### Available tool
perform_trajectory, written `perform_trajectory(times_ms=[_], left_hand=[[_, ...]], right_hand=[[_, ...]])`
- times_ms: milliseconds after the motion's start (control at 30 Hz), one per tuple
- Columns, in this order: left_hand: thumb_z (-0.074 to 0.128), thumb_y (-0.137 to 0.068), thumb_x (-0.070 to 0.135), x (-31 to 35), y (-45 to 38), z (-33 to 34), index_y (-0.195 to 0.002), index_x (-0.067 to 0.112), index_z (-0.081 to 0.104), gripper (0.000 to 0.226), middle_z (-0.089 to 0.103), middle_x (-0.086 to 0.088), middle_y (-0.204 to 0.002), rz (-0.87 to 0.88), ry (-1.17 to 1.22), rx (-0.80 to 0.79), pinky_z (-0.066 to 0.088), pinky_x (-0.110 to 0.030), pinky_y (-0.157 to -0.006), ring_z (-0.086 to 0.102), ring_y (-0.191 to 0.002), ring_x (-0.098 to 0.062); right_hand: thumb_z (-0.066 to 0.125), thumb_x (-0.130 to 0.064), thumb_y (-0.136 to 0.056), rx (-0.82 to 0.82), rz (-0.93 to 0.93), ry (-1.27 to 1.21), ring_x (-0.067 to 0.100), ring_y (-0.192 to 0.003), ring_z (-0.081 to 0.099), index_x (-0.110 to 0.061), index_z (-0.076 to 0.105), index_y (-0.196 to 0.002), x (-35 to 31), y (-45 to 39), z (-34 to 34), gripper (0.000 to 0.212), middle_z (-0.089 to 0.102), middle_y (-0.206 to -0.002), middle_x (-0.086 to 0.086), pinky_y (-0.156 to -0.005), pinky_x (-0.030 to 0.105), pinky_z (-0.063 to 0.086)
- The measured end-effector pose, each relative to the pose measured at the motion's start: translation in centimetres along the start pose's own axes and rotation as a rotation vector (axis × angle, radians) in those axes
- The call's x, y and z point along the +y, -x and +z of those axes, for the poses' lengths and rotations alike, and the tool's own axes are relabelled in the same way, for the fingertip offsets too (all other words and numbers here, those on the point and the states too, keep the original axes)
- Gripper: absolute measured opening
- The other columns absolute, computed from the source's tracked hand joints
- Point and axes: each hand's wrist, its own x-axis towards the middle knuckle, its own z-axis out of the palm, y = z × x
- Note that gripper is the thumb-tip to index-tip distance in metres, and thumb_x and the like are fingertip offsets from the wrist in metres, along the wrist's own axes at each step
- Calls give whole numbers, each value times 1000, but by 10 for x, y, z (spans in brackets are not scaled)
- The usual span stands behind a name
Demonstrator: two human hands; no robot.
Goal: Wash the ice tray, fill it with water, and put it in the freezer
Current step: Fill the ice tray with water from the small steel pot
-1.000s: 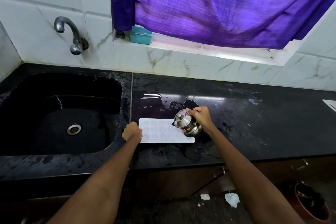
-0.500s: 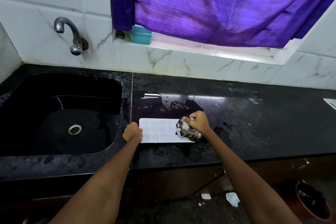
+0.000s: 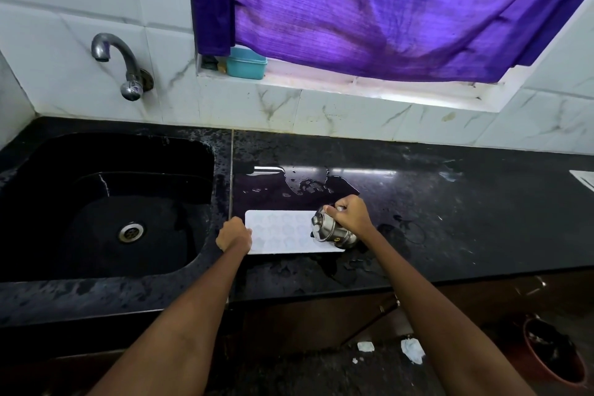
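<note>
A white ice tray with several small moulded cells lies flat on the black counter, just right of the sink. My left hand grips its left edge. My right hand holds a small steel jug, tipped on its side with its lidded top pointing left over the tray's right end. The jug hides that end of the tray. I cannot make out a stream of water.
The black sink with its drain is on the left, under a wall tap. A puddle spreads on the counter behind the tray. A teal box sits on the window sill below a purple curtain. A bin stands on the floor at right.
My right hand has lowered the steel jug and tipped it further over the tray's right end. My left hand has stayed on the tray's left edge.
</note>
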Motion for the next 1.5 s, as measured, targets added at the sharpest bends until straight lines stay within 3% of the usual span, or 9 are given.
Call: perform_trajectory(times_ms=[400,500,900,1500], left_hand=[[62,-91,24,1,-2,0,-116,3,62,33,62,-17,-122,7,-21,-1,51,-40,-88,61,-112,-33],[62,-91,24,1,-2,1,-116,3,61,33,62,-17,-123,14,-31,0,51,-41,-88,60,-112,-34],[61,-92,23,1,-4,3,-118,3,60,33,61,-17,-124,20,-34,10,50,-41,-89,59,-113,-34],[59,-93,22,1,-4,5,-119,2,59,33,60,-17,-124,19,-58,16,50,-41,-89,60,-114,-34]], right_hand=[[69,-6,-79,54,69,-193,10,-42,20,-18,25,-39,13,-11,-24,61,23,-43,-2,-46,23,20],[70,-6,-79,64,74,-175,5,-37,19,-18,25,-39,15,-11,-28,61,23,-41,-1,-46,22,20],[69,-15,-78,31,45,65,13,-44,18,-20,19,-42,21,-1,-19,61,19,-41,-3,-48,28,19],[68,-15,-78,43,30,78,14,-44,20,-20,20,-42,25,0,-15,60,21,-42,-1,-53,28,23]])
